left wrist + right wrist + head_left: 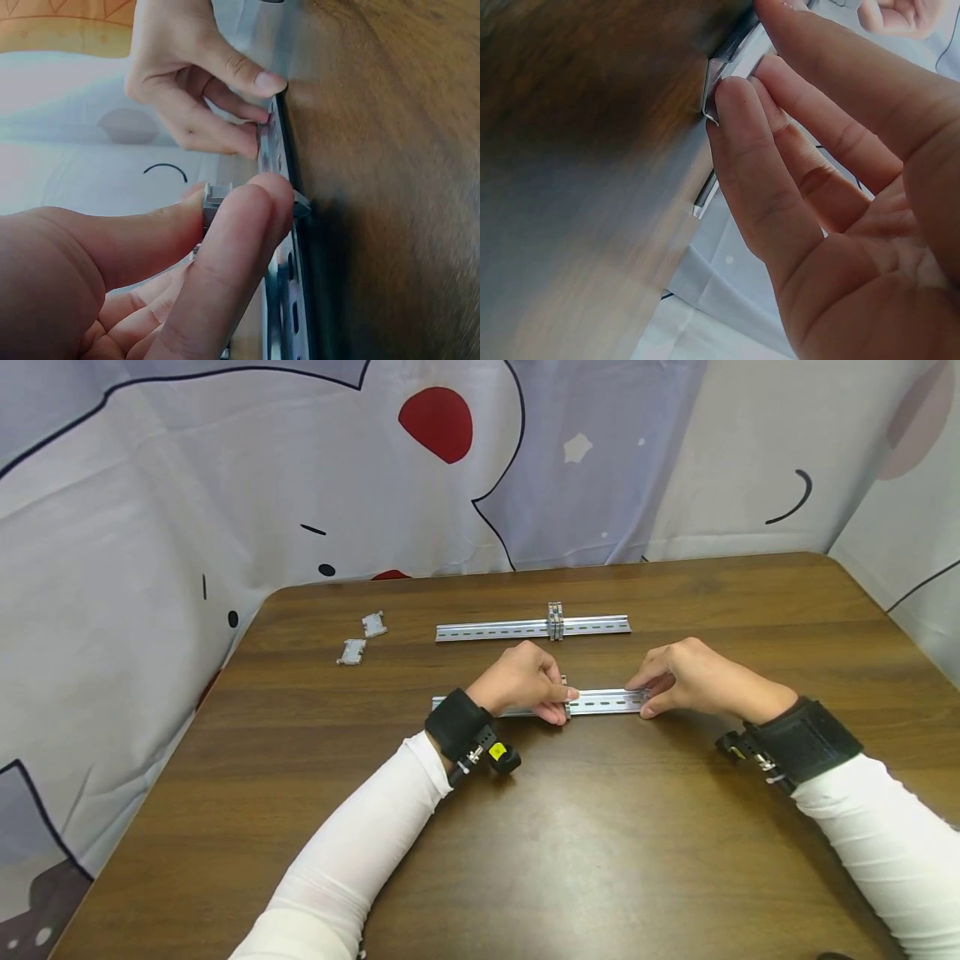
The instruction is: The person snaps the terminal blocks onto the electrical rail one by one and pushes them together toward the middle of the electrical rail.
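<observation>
The near metal rail lies on the brown table, its long side running left to right. The left hand pinches a small gray block that stands across the rail. The right hand grips the rail's right end. From the head, the left hand hides some rail and most of the block. The left wrist view shows the block between thumb and finger; the right wrist view shows fingertips partly covering the rail's end
</observation>
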Motion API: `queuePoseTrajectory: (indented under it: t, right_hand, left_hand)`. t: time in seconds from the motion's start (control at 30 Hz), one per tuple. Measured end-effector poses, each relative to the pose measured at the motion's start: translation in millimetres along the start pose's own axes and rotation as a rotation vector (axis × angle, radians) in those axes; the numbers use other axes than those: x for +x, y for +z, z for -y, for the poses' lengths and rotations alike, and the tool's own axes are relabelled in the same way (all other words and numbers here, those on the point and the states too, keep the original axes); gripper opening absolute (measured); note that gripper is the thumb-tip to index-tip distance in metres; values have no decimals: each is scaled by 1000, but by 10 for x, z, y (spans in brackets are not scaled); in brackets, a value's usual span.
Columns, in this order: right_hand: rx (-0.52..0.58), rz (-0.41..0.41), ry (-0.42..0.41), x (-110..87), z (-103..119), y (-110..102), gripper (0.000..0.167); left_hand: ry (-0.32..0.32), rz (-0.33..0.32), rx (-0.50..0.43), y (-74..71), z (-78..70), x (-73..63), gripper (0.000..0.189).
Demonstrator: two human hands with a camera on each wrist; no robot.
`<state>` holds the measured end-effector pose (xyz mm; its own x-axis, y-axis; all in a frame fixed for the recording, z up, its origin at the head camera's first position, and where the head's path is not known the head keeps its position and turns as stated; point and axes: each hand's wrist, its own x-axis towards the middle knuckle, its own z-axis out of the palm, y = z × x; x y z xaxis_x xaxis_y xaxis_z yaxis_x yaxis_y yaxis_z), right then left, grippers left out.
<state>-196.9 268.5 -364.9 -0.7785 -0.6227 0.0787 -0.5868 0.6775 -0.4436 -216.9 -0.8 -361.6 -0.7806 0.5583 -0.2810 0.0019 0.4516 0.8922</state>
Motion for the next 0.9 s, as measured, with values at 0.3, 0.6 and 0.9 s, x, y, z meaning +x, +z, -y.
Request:
queuePoseTrajectory:
  t: [0.3,0.6,0.9]
  right_hand:
    - [-17,-12,-30,0,-36,25,34]
    - [-4,-1,-33,-6,-22,35,35]
    - [-3,-11,-38,-10,-2,21,34]
  left_hand:
    - [24,-14,-5,51,9,10,20]
    - [68,-52,139,53,37,-13,30]
    - [165,-152,199,-267,-41,-117,30]
